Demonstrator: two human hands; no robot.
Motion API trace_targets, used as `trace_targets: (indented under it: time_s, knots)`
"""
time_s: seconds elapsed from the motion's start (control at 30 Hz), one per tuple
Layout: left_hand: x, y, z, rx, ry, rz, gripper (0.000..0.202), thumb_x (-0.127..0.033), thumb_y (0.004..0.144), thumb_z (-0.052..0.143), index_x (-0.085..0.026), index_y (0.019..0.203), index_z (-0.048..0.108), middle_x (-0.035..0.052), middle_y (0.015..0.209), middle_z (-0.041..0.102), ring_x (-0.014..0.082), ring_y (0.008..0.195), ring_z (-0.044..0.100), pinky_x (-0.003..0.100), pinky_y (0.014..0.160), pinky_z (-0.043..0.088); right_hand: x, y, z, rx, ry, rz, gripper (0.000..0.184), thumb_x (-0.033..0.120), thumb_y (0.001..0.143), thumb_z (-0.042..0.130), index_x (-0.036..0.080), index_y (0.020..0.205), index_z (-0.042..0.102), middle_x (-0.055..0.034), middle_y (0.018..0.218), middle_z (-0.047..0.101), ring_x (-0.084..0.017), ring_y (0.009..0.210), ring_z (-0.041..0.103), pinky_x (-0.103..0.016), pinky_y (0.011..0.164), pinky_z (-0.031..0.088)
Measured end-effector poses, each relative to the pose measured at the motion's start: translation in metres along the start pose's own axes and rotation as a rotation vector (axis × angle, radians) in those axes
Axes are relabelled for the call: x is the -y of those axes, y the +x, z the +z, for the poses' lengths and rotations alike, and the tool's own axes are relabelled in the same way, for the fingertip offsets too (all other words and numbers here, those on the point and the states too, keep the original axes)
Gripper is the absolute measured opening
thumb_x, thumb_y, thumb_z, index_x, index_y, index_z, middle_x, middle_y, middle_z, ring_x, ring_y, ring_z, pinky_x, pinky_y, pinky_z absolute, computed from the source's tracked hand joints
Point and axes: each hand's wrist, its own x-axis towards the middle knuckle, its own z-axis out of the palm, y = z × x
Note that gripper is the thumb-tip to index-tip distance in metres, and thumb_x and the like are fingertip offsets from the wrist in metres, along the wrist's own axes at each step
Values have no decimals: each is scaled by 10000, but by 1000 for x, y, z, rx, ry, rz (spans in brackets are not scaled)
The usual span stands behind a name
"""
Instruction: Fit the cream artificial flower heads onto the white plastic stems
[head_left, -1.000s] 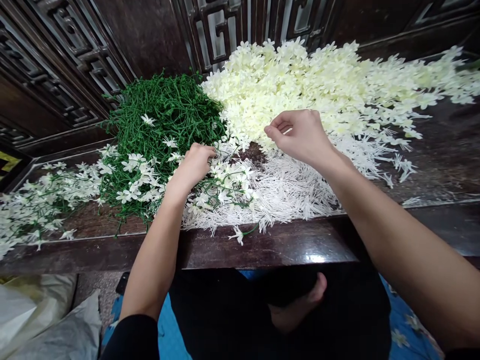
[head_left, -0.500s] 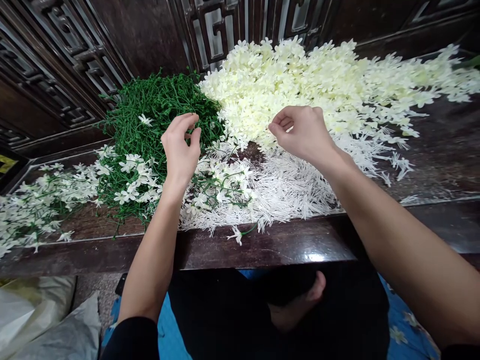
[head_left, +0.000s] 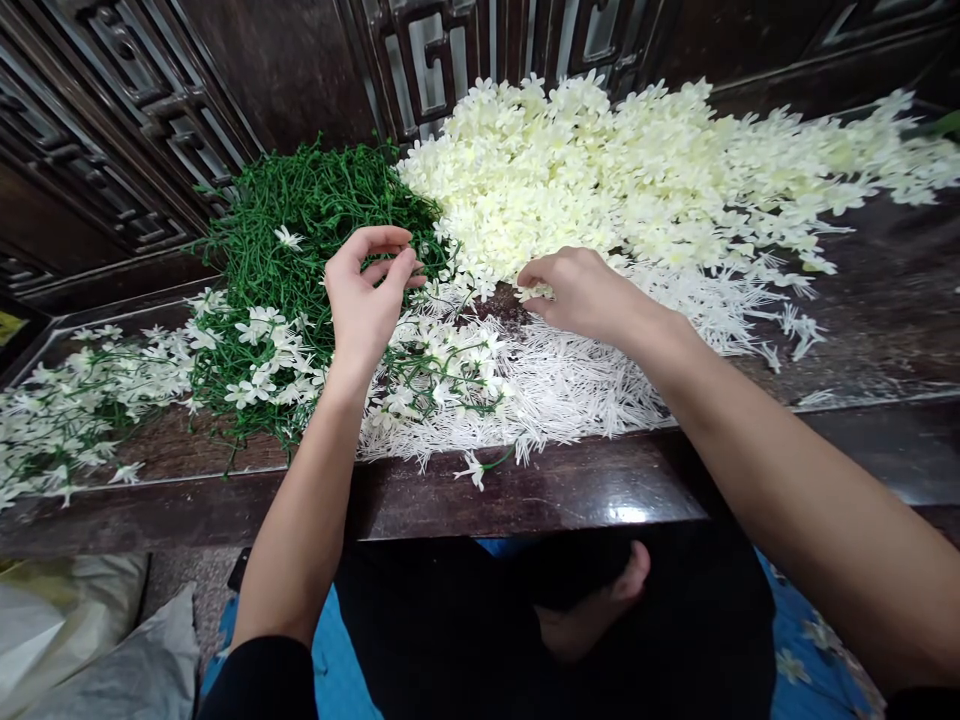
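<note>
Your right hand [head_left: 581, 295] has dropped onto the near edge of the cream flower heads [head_left: 637, 170] on the worktop [head_left: 562, 490], fingers pinched into them, while your left hand [head_left: 367, 290] stays raised over the green stems [head_left: 315, 210], fingers curled, contents indiscernible.

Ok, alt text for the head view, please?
A person's left hand hovers, fingers curled, over a green stem pile, while the right hand touches the edge of the cream flower heap on a dark wooden ledge.
</note>
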Motion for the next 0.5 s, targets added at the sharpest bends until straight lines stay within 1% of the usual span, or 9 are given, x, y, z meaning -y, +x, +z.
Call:
trace_targets:
  time_s: [0.1,0.17,0.23,0.33,0.43,0.5]
  knots:
    - [-3,0,2,27,-38,-14,131,-322,929,602,-234,1023,625,50,1002,680,133,816,710,240,691,631,7,1,-3,15,-37,73,230,61,799,609,185,920,758,-79,805,693,-248,726,664,-546,792,587]
    - [-4,0,3,35,-65,-24,125,-311,923,609,-233,1019,630,50,999,680,129,800,704,245,691,631,12,2,-8,-12,-31,128,276,28,817,553,170,926,763,-85,799,697,-249,706,664,-533,754,578]
    - [-4,-1,4,50,-74,-32,129,-308,923,608,-233,1024,635,50,991,682,125,793,701,247,701,629,16,3,-13,-49,-37,153,290,16,834,523,153,925,763,-96,799,704,-258,717,672,-520,736,577]
    - [-3,-2,6,75,-54,-25,140,-322,931,596,-230,1026,642,46,965,683,121,786,697,244,715,625,17,4,-17,-111,-28,154,255,23,853,534,126,931,754,-114,821,719,-247,724,678,-490,744,587]
    - [-4,-3,8,94,-76,-30,123,-297,918,615,-216,1003,650,41,936,680,115,748,685,249,709,628,15,5,-17,-195,37,143,232,31,849,561,138,947,742,-110,860,730,-224,742,675,-459,784,586]
    - [-5,-4,8,96,-117,-49,107,-267,901,634,-207,987,656,38,919,676,109,719,674,250,697,631,13,5,-17,-257,65,188,209,51,852,580,142,960,734,-105,854,726,-220,740,672,-434,749,591]
